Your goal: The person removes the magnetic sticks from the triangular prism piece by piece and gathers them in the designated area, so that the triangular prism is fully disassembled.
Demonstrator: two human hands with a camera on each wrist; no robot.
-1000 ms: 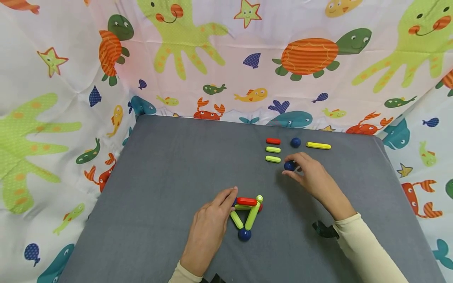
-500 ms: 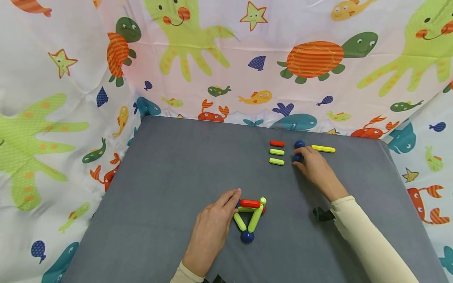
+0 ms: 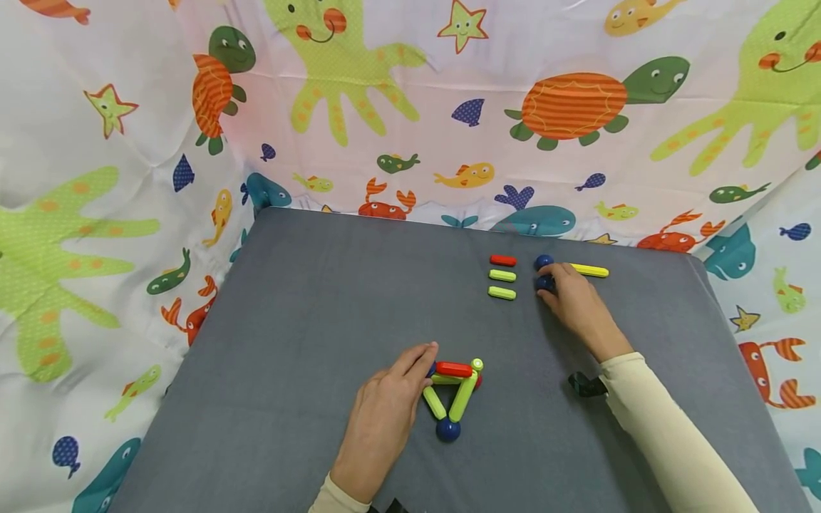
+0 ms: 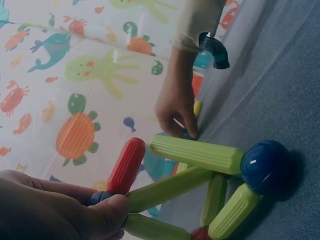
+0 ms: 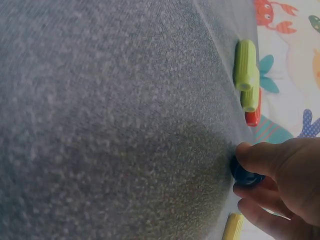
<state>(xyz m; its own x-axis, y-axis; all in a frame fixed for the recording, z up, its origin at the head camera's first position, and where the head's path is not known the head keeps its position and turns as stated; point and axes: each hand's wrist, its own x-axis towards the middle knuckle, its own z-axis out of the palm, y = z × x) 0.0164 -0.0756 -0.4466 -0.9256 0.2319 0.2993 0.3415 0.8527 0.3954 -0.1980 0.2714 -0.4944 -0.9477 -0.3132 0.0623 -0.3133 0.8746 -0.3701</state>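
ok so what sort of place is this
Probably a small play corner, perhaps set up for filming; the pictures can't settle which. A curtain printed with cartoon sea animals surrounds the far part of a grey table, with toy sticks and blue balls there.

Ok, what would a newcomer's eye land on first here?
Probably the bright sea-creature cloth hanging behind the gray table. Next comes the rod-and-ball frame on the table's nearer part, pinched at one corner by the left hand. Then the right hand, pinching a blue ball toward the far edge.
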